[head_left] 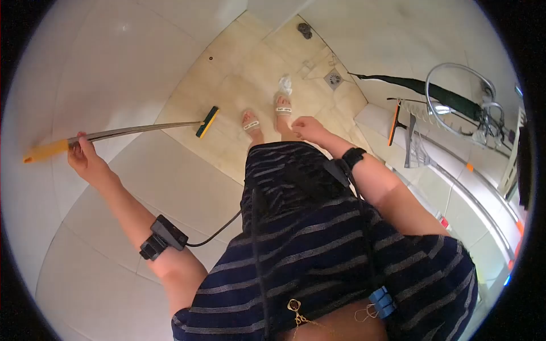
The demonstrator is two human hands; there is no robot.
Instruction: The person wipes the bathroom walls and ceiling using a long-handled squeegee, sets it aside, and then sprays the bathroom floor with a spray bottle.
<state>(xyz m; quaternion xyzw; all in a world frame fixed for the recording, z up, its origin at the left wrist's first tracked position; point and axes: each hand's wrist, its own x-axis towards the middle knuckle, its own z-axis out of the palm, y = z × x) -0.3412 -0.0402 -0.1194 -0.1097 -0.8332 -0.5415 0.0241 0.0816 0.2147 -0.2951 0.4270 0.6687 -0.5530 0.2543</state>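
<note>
At the left, my left hand point(85, 158) is wrapped round the metal pole of a mop point(142, 129), just below its yellow handle end. The mop's green and yellow head point(207, 122) rests on the tiled floor, left of my feet. My right hand point(307, 129) hangs in front of my body near my right leg, its fingers curled together; whether anything is in them cannot be made out. Beyond my right slipper point(282, 108) lies a crumpled white thing point(285, 85) on the floor.
A floor drain point(333, 79) is at the upper right, and a dark clump point(305, 30) lies farther back. On the right wall are a folded green umbrella point(449, 99), an orange-edged squeegee point(394, 123), a grey brush point(414, 145) and a shower hose point(435, 79).
</note>
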